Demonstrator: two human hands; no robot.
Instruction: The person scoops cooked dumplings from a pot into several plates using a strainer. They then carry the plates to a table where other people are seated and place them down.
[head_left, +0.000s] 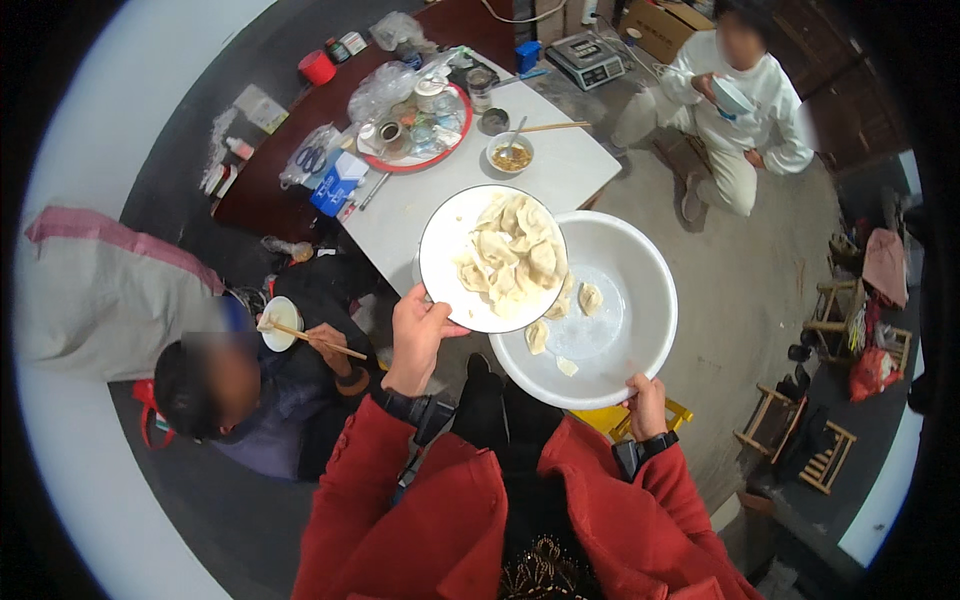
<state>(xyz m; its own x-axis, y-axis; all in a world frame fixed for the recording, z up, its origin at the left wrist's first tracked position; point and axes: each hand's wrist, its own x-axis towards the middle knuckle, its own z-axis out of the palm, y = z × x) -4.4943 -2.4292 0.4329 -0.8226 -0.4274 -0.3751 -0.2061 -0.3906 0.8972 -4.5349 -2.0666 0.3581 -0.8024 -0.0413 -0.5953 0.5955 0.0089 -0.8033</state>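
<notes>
My left hand (421, 330) grips the lower left rim of a white plate (444, 247) with a dark edge. A heap of dumplings (517, 251) covers its right side. The plate overlaps the left side of a large whitish basin (645, 262), whose near rim is in my right hand (646, 401). Several loose dumplings (590, 299) lie on the basin's bottom, with a small pale scrap (566, 366) close to its near wall. Part of the basin's left side is hidden under the plate.
Ahead stands a white table (555, 172) with a small bowl of sauce (511, 156), chopsticks (555, 127) and a cluttered red-rimmed tray (457, 150). A person eating (240, 405) sits at left; another person with a bowl (735, 112) sits at upper right. Below the basin is a yellow stool (600, 420).
</notes>
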